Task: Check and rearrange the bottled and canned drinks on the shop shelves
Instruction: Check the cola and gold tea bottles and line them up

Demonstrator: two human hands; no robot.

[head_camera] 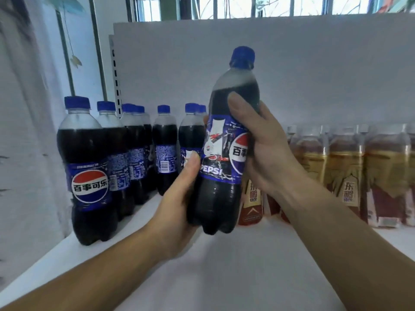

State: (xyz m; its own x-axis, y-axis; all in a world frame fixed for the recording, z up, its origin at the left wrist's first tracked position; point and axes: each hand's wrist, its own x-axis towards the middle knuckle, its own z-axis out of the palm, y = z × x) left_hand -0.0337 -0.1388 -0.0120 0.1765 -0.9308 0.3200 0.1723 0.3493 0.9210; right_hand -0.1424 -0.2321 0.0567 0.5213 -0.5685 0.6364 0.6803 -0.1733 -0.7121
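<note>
I hold a Pepsi bottle [224, 140] with a blue cap, raised above the white shelf [235, 265] and tilted slightly to the right. My left hand [179, 198] grips its lower part, thumb on the label. My right hand [258, 149] wraps around its upper body from the right, thumb across the dark liquid. Several more Pepsi bottles [89, 171] stand in rows at the shelf's left. Several gold and red energy drink bottles [345, 171] stand in a row at the right, partly behind my right arm.
A white back panel [314, 75] closes the shelf behind the bottles, with a slotted upright [115, 81] at its left end. A barred window [247, 6] runs above. A pale wall or curtain [29, 131] borders the left side.
</note>
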